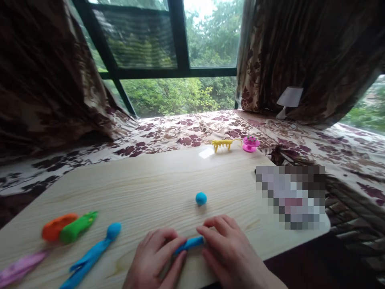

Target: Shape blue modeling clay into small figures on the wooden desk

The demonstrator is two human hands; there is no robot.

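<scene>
Blue clay roll [192, 243], between both hands [224, 245]

And we have two hands, one left hand [155, 257] and one right hand [224, 247]! Three blues: one blue roll [192, 243], one blue ball [201, 198], one long blue piece [92, 256]. One orange lump [57, 228], one green lump [76, 229], one pink strip [22, 268]! Two little models, one yellow model [222, 143], one pink model [250, 145]; plus one table [144, 176], one lamp [290, 96]!

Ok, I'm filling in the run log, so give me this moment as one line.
left hand: grip on blue roll | right hand: grip on its other end | blue ball: on table, beyond hands
</scene>
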